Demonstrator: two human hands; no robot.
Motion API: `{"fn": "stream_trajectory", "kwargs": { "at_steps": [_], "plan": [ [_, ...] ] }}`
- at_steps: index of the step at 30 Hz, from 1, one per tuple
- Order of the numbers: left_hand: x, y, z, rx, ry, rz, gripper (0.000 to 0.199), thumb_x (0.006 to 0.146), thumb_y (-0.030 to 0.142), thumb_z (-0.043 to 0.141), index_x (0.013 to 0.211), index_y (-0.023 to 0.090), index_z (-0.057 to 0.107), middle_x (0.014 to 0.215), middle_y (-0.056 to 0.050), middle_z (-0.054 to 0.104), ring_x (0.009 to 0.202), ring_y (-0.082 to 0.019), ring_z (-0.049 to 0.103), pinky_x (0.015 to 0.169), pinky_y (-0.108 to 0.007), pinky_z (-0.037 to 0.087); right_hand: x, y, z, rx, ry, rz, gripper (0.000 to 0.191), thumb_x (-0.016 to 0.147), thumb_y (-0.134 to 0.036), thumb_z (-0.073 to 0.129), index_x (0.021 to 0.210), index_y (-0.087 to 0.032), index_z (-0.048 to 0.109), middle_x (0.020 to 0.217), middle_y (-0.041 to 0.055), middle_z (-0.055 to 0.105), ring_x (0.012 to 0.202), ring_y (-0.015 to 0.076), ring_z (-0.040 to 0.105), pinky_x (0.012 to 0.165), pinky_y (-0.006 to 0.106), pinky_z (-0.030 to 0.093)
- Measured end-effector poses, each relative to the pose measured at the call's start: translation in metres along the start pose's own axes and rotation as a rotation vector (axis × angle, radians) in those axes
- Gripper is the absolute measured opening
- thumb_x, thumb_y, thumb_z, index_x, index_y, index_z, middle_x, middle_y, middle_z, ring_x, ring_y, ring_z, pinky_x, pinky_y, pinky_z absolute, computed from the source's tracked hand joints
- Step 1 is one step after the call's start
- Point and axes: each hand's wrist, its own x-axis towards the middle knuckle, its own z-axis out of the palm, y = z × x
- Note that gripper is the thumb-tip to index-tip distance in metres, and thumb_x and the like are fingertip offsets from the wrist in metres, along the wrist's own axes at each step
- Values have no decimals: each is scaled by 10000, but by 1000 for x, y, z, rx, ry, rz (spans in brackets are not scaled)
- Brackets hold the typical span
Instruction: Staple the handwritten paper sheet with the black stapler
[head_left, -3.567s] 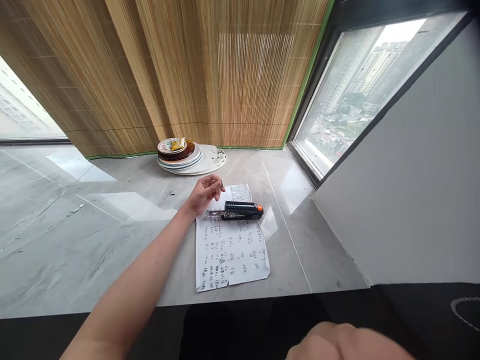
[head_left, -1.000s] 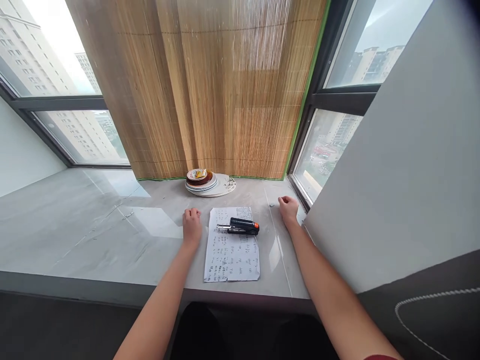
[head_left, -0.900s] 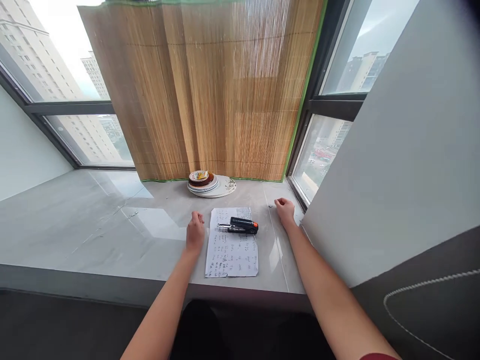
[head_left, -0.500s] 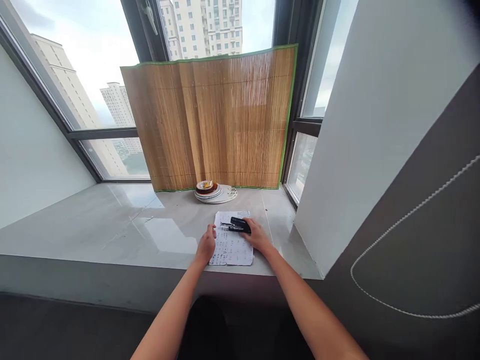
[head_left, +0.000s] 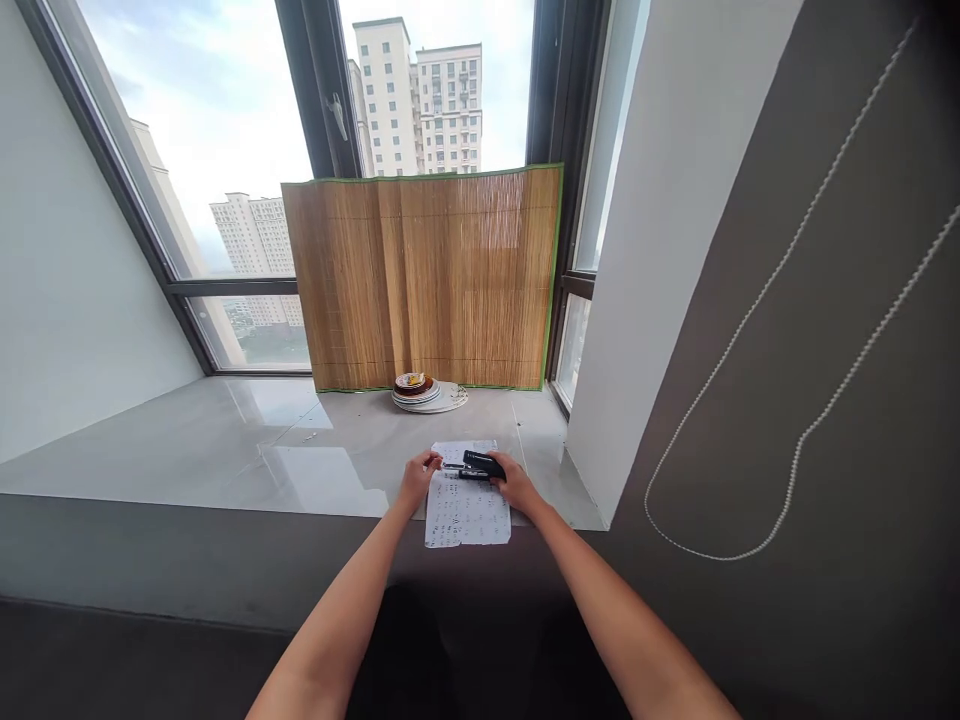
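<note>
I have the right hand grasping the stapler; whether the left hand pinches anything, I can't tell. A nearward tug could drop the overhanging paper.

The lone camera rides on the person's head, facing forward and down over the windowsill towards the bamboo blind. It looks from well back, left hand and right hand small below centre.

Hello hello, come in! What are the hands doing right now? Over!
Right hand gripping black stapler. Left hand at its metal end, contact unclear. Written-on paper below; plate stack beyond, apart from it.
</note>
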Motion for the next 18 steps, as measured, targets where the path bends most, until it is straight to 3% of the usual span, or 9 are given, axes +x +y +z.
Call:
{"fn": "stream_trajectory", "kwargs": {
  "at_steps": [3, 9, 14, 18],
  "plan": [
    [5, 0, 6, -54, 50, -8, 398, 914, 556, 589, 986, 200, 752, 752, -39, 729, 745, -197, 678, 726, -301, 505, 0, 0, -1, -14, 3, -7, 640, 768, -50, 638, 1380, -236, 626, 1395, 82, 669, 1314, 262, 619, 1199, 470, 429],
    [11, -11, 11, -99, 33, -12, 456, 823, 577, 677, 1025, 183, 785, 982, -109, 795, 914, -252, 734, 785, -346, 559, 4, 4, 2, -36, 3, -16, 652, 750, -38, 646, 1373, -229, 625, 1390, 90, 670, 1327, 268, 611, 1202, 458, 426],
    [10, -14, 14, -43, 19, 18, 369, 856, 470, 661, 1071, 201, 793, 935, -77, 772, 898, -240, 684, 895, -392, 530, 4, 7, 3, -41, 11, -14, 656, 745, -45, 652, 1370, -245, 625, 1383, 80, 673, 1327, 268, 611, 1195, 463, 430],
    [11, -15, 19, 21, -2, 90, 196, 801, 362, 714, 891, 212, 804, 956, -93, 743, 954, -265, 644, 957, -433, 494, 6, 8, 4, -43, 15, -15, 683, 722, -46, 664, 1370, -259, 627, 1382, 79, 681, 1327, 286, 621, 1199, 484, 429]
  ]
}}
